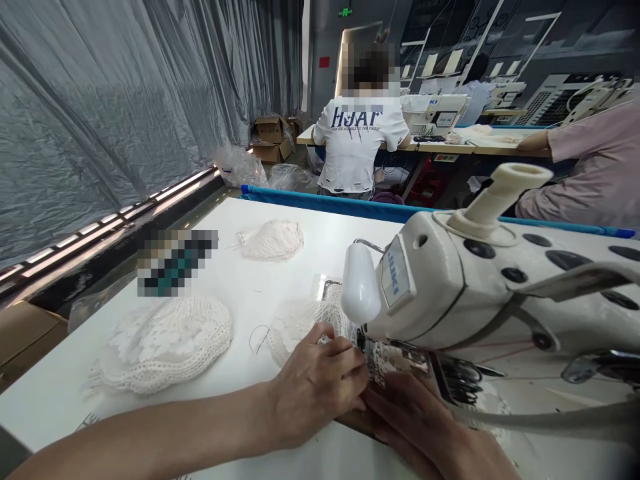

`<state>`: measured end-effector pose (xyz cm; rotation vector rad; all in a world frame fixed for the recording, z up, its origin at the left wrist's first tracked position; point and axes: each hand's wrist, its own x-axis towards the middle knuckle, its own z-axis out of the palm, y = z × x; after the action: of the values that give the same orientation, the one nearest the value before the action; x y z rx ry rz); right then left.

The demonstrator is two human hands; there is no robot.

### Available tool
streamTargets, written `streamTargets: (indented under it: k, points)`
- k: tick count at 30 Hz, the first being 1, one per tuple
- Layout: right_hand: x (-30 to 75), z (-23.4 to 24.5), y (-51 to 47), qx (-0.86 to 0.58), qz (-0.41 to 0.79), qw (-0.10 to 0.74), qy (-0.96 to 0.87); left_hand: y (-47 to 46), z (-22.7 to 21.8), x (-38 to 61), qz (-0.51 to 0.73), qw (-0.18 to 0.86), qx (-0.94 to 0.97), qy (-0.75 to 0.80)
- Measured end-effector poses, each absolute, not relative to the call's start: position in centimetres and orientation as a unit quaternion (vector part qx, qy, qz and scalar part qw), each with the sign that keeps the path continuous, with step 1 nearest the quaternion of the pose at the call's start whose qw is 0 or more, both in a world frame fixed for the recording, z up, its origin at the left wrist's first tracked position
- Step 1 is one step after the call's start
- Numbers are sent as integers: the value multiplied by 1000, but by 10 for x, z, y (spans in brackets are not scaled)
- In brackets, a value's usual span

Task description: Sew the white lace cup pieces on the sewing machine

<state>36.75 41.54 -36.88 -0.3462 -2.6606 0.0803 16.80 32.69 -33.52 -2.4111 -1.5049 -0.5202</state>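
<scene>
Head view showed lace (295, 327) under the sewing machine (440, 273), left hand (323, 380) curled against it, seemingly to steady it, right hand (427, 417) alongside; pinching couldn't be told. Another lace bundle (170, 343) lay apart on the bench (280, 277).

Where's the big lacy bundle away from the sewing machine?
In the head view, the big lacy bundle lies at left on the white table, beyond the left forearm and left of the lace by the left hand.
</scene>
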Motion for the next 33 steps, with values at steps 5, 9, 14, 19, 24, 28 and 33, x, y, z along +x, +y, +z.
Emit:
streamTargets:
  k: [5,9,14,19,24,28,33]
  points:
    - [366,-366,415,-94,16,236,-967,325,-334,169,-191,166,-822,-511]
    - [362,-371,415,-84,-6,284,-955,324,-335,169,-192,184,-816,-513]
    - [362,-380,417,-104,11,282,-954,323,-333,170,-163,204,-812,-522]
    - [363,-378,419,-96,-2,278,-956,325,-334,168,-149,193,-814,-527]
    - [363,-371,419,-101,-20,269,-958,325,-337,166,-167,188,-813,-525]
    - [364,-362,420,-79,-4,247,-966,325,-336,166,-172,192,-815,-519]
    - [366,-358,417,-93,16,225,-970,325,-334,168,-201,182,-811,-518]
